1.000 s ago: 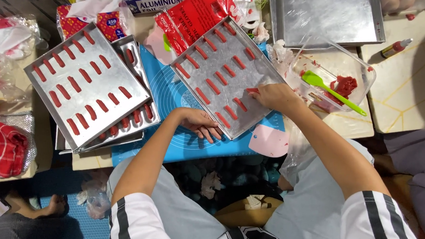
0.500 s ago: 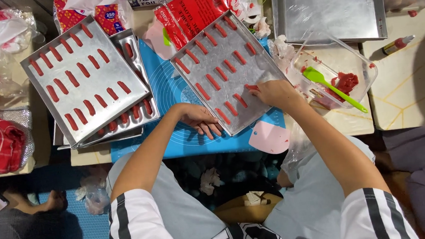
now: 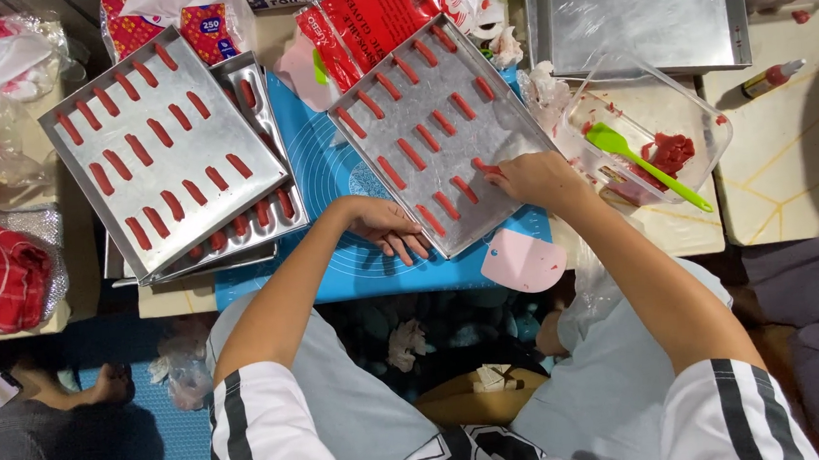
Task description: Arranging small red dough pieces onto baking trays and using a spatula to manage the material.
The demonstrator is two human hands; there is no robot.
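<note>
The person wears a white short-sleeved shirt with black stripes running along each sleeve and a black printed pattern on the chest. Light grey-blue shorts cover the thighs. The left hand (image 3: 392, 228) and right hand (image 3: 537, 178) are bare, without gloves, rings or a watch.

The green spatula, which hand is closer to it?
Right. The right hand rests on the tray just left of the green spatula; the left hand is farther left, at the tray's near corner.

Matt metal tray (image 3: 508, 127), glossy clear plastic tub (image 3: 710, 137), smooth blue mat (image 3: 328, 168).
</note>
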